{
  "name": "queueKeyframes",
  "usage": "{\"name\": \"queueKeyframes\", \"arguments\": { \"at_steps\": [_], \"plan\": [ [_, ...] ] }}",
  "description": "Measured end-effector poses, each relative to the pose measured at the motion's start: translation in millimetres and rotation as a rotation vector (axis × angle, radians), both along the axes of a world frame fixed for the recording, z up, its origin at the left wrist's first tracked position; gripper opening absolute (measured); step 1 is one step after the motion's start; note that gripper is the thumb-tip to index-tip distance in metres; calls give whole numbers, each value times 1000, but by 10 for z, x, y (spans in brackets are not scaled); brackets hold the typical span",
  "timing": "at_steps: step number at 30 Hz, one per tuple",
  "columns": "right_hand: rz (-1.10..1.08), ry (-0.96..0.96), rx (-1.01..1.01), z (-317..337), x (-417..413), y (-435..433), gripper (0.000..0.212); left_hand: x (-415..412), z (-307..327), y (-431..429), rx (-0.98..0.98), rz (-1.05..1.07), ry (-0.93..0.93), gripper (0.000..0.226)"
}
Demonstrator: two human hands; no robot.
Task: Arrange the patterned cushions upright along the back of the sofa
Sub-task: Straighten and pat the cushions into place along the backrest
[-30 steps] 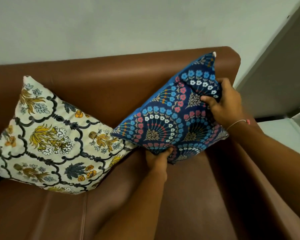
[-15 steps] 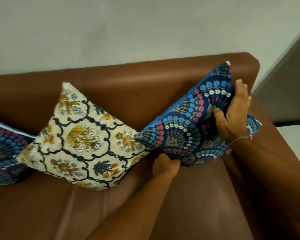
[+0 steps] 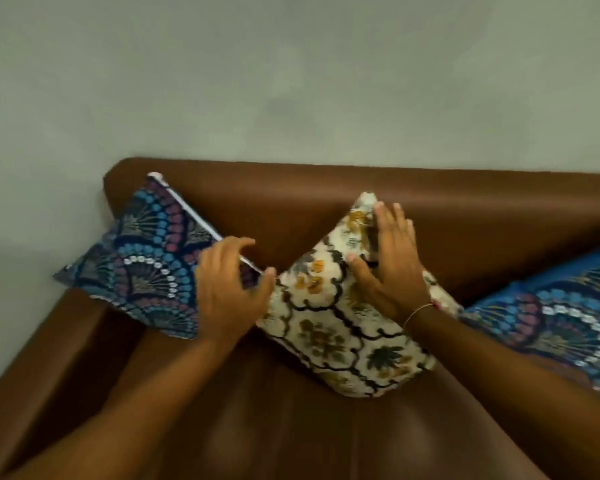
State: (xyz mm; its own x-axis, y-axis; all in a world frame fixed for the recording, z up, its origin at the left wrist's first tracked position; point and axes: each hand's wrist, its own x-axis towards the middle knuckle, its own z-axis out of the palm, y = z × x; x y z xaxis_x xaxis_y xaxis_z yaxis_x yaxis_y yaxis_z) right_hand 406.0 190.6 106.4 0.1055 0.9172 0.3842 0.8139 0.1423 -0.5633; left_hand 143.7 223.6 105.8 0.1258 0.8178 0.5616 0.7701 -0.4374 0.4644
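Observation:
Three patterned cushions lean corner-up against the brown sofa backrest (image 3: 465,209). A dark blue fan-patterned cushion (image 3: 142,268) sits at the sofa's left end. A cream floral cushion (image 3: 329,330) is in the middle, and a second blue fan-patterned cushion (image 3: 561,320) is at the right, cut off by the frame edge. My left hand (image 3: 226,292) hovers with spread, curled fingers over the left blue cushion's right corner, its thumb by the cream cushion's left corner. My right hand (image 3: 388,268) lies flat, fingers extended, on the cream cushion's upper right side.
The sofa's left armrest (image 3: 49,358) runs down the left side. Brown seat leather (image 3: 291,431) lies in front of the cushions. A plain pale wall (image 3: 291,81) stands directly behind the backrest.
The view has swung left. Both hands have let go of the right blue cushion; the right now rests on the cream cushion and the left is over the left blue one.

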Motion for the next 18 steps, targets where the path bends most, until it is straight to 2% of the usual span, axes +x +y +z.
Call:
{"name": "queueKeyframes", "arguments": {
  "at_steps": [4, 7, 9, 12, 18],
  "plan": [
    [219, -43, -94, -202, -1198, 612, 90, -1635, -23, 698, -185, 159, 132, 91],
    [262, -20, -317, -369, -1815, 1024, 115, -2416, -53, 1126, -374, 202, 282, 136],
    [250, -2, -492, -493, -2094, 1253, 133, -2707, -110, 1369, -521, 164, 334, 155],
    [219, 22, -655, -684, -2340, 1413, 142, -2851, -264, 1599, -684, 55, 383, 162],
    [185, -34, -458, -799, -2549, 1495, 100, -2941, -420, 1745, -613, -4, 334, 149]
  ]
}}
